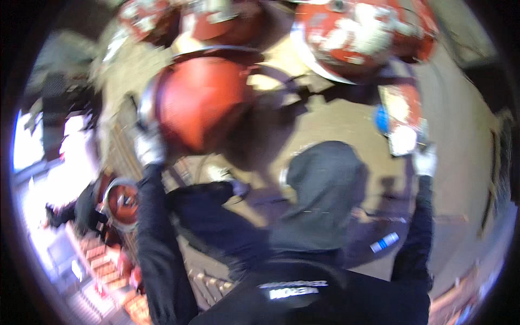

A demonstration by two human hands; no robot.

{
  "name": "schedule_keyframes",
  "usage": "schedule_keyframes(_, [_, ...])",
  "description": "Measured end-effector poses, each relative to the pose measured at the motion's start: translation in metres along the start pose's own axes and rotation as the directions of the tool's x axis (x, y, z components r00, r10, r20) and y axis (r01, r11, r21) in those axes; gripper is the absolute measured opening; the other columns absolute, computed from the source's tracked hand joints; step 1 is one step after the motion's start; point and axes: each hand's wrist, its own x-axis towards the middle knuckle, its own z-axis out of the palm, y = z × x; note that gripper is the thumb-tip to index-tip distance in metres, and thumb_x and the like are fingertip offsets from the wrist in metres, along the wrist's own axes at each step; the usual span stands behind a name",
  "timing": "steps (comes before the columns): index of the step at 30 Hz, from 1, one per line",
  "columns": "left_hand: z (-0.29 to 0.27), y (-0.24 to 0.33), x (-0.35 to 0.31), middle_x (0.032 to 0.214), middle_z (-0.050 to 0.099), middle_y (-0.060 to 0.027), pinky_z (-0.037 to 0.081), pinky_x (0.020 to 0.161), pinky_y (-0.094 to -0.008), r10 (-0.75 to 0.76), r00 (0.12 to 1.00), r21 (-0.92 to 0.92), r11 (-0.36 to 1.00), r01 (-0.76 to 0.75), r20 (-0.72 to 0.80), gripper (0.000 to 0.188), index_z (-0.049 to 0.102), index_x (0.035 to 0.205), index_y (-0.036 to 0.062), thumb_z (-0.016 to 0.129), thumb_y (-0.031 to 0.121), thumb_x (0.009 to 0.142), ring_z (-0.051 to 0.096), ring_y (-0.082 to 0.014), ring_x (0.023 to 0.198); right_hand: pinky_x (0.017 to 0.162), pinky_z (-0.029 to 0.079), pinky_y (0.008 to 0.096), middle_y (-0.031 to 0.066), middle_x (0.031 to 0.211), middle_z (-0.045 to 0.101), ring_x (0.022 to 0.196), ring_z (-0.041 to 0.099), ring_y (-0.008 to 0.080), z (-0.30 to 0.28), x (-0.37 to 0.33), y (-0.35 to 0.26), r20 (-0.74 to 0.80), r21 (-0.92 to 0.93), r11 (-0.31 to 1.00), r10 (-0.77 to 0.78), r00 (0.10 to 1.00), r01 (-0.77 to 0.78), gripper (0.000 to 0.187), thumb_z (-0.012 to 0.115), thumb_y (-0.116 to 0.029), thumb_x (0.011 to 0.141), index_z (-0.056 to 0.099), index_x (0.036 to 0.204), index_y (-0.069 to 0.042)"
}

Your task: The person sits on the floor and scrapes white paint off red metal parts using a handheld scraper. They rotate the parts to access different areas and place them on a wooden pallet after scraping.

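Observation:
My left hand (149, 146), in a whitish glove, is at the pale rim of a smooth orange-red dome-shaped shell (203, 103). Its fingers seem closed on the edge, though motion blurs them. To the right, my right hand (425, 161), also in a pale glove, is closed around a thin greyish thing (422, 132) too blurred to name. Just beyond it, a reddish long piece (401, 103) carries a white patch (403, 142). A blue round thing (382, 119) sits against that piece's left side.
White-patched red domes (346, 40) stand at the far side, with another red shell (225, 24) beside them. A blue-and-white tube-like thing (384, 242) lies on the floor near my right arm. At the left are a round red part with a pale rim (122, 203) and a person in dark clothes (86, 214).

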Motion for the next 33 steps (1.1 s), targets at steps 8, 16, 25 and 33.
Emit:
schedule_keyframes(8, [0.028, -0.052, 0.039, 0.132, 0.062, -0.0229, 0.045, 0.107, -0.04, 0.169, 0.971, -0.238, 0.949, -0.206, -0.167, 0.062, 0.047, 0.142, -0.0042, 0.061, 0.046, 0.108, 0.059, -0.0341, 0.116, 0.08, 0.058, 0.0542, 0.0229, 0.106, 0.075, 0.092, 0.074, 0.0449, 0.028, -0.097, 0.041, -0.166, 0.098, 0.995, -0.02, 0.986, 0.037, 0.047, 0.065, -0.028, 0.102, 0.051, 0.147, -0.023])
schedule_keyframes(16, [0.024, -0.058, 0.051, 0.138, 0.059, -0.0235, 0.042, 0.111, -0.0426, 0.188, 0.97, -0.162, 0.964, -0.213, -0.154, 0.068, 0.047, 0.145, -0.0053, 0.06, 0.05, 0.107, 0.057, -0.035, 0.124, 0.091, 0.056, 0.0547, 0.023, 0.132, 0.066, 0.109, 0.069, 0.0459, 0.037, -0.091, 0.045, -0.11, -0.02, 0.999, 0.041, 0.993, -0.044, 0.046, 0.063, -0.031, 0.101, 0.056, 0.146, -0.021])
schedule_keyframes(25, [0.021, -0.056, 0.049, 0.143, 0.056, -0.0247, 0.04, 0.115, -0.0432, 0.189, 0.972, -0.178, 0.961, -0.212, -0.141, 0.072, 0.043, 0.149, -0.0066, 0.057, 0.051, 0.108, 0.054, -0.0361, 0.129, 0.093, 0.057, 0.0488, 0.0137, 0.125, 0.07, 0.11, 0.069, 0.0395, 0.048, -0.113, 0.022, -0.026, 0.099, 0.995, -0.005, 1.0, 0.008, 0.043, 0.067, -0.028, 0.098, 0.065, 0.141, -0.029])
schedule_keyframes(33, [0.018, -0.045, 0.045, 0.146, 0.054, -0.0258, 0.039, 0.116, -0.0439, 0.131, 0.984, -0.143, 0.978, -0.149, -0.123, 0.074, 0.041, 0.151, -0.0075, 0.057, 0.051, 0.108, 0.053, -0.0378, 0.133, 0.092, 0.058, 0.046, 0.0138, 0.12, 0.071, 0.109, 0.07, 0.0369, 0.034, -0.107, 0.005, -0.065, 0.105, 0.994, -0.027, 0.997, 0.034, 0.043, 0.069, -0.028, 0.098, 0.067, 0.14, -0.031])
